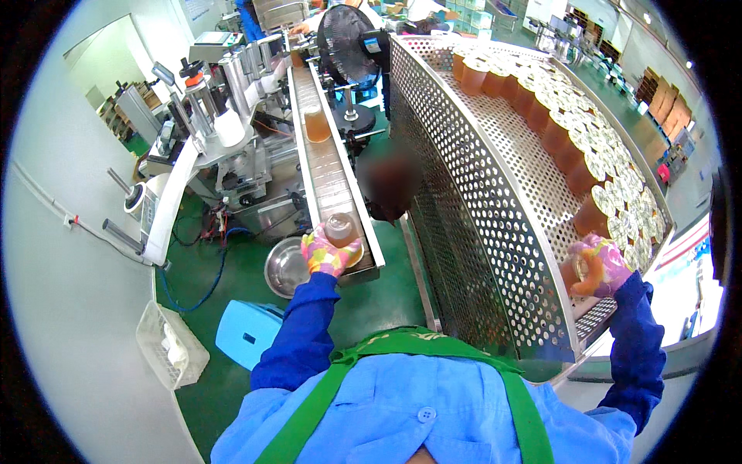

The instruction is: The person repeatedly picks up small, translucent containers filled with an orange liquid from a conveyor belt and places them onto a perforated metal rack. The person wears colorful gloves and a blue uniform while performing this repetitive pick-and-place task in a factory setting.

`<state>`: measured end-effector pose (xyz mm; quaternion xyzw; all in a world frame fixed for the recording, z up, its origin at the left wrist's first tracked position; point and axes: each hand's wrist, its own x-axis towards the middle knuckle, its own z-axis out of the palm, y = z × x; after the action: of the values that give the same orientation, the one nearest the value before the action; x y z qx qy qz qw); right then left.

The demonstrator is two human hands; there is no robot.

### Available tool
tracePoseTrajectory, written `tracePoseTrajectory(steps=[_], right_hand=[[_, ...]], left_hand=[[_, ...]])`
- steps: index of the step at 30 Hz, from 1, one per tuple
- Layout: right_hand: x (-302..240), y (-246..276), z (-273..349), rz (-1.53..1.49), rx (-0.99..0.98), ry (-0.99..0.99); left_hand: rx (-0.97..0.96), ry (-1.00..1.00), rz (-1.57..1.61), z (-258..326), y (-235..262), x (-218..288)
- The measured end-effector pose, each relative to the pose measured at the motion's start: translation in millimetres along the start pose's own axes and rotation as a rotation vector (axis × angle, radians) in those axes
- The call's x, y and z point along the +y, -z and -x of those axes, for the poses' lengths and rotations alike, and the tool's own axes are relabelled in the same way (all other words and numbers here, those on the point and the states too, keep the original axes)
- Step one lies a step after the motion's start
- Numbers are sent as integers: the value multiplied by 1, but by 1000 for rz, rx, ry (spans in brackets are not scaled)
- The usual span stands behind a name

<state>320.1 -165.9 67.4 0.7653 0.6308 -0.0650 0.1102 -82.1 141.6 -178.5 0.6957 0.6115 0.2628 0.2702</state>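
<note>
My left hand (pixel 328 251), in a pink and yellow patterned glove, closes round the side of an amber-brown jar (pixel 341 230) at the near end of a narrow conveyor (pixel 314 174). Farther up the belt stands another amber jar (pixel 316 126). On the right, my right hand (pixel 601 267), gloved alike, grips a jar (pixel 570 275) inside a perforated metal tray (pixel 495 131), near its closest corner. Most of that jar is hidden by my fingers. Rows of amber jars with shiny round lids (pixel 556 127) fill the tray's far side, just beyond my right hand.
A black fan (pixel 348 45) stands beside the conveyor, with a blurred dark shape (pixel 389 179) below it. Machinery with a white roll (pixel 229 128) lines the left. Below are a metal bowl (pixel 287 268), a blue stool (pixel 248 334) and a white plastic basket (pixel 171 346).
</note>
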Motion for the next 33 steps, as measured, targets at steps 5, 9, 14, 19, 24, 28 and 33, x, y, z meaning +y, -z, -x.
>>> tracePoseTrajectory(steps=[5,9,14,19,24,28,33], right_hand=[[-32,3,-47,-47,497,135],[-51,26,-72,21,793,288],[-85,58,-74,225,1158,529],[-138,69,-81,361,1367,895],[-172,36,-89,464,1267,1132],[-171,52,-91,92,1018,1120],[-71,51,-111,54,944,427]], left_hand=[[-1,-24,-141,7,10,13],[-38,-37,-241,5,8,15],[366,-337,-236,15,6,20],[-474,-307,1085,60,35,123],[-930,146,1975,104,68,182],[-774,122,1901,86,64,174],[-115,-193,1386,41,39,95]])
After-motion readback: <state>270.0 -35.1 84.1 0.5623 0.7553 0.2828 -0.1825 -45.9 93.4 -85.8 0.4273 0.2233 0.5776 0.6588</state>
